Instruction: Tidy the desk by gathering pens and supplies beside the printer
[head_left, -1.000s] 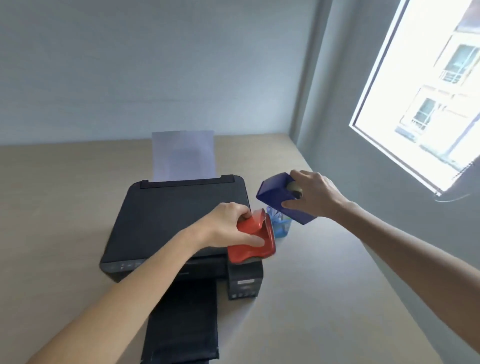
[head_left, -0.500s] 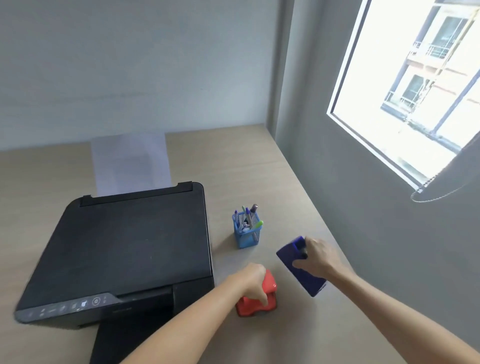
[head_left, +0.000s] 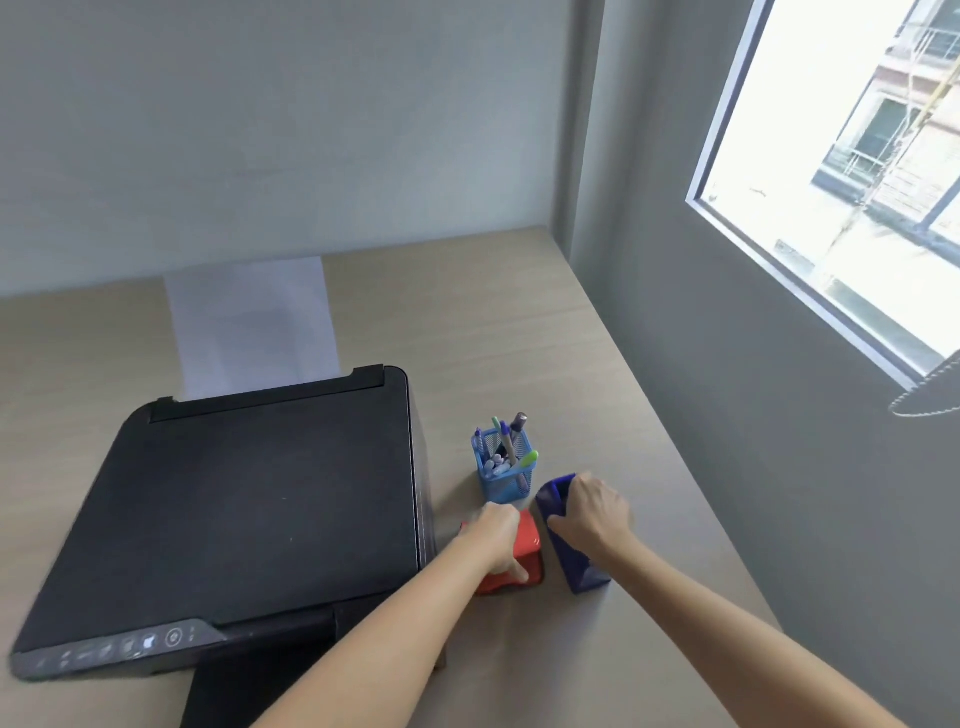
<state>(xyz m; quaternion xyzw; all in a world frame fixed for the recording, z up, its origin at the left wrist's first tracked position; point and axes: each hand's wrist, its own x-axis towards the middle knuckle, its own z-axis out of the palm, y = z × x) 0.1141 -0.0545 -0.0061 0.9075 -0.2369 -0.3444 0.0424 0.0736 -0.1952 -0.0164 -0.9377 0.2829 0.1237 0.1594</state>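
A black printer (head_left: 249, 509) sits on the wooden desk (head_left: 467, 322). Just right of it stands a blue mesh pen cup (head_left: 506, 478) holding several pens. In front of the cup, a red supply item (head_left: 527, 558) rests on the desk under my left hand (head_left: 498, 538), which grips it from above. Beside it to the right, a dark blue box-shaped item (head_left: 574, 564) lies on the desk with my right hand (head_left: 592, 512) closed over its far end. The red and blue items lie side by side, close together.
A white sheet of paper (head_left: 252, 322) stands in the printer's rear feed. The grey wall (head_left: 753, 389) with a window runs along the desk's right edge. The printer's black output tray (head_left: 234, 691) juts out at the front.
Both hands came down from above the printer and set the red and blue items on the desk in front of the pen cup. The blue item has shifted closer to the red one.
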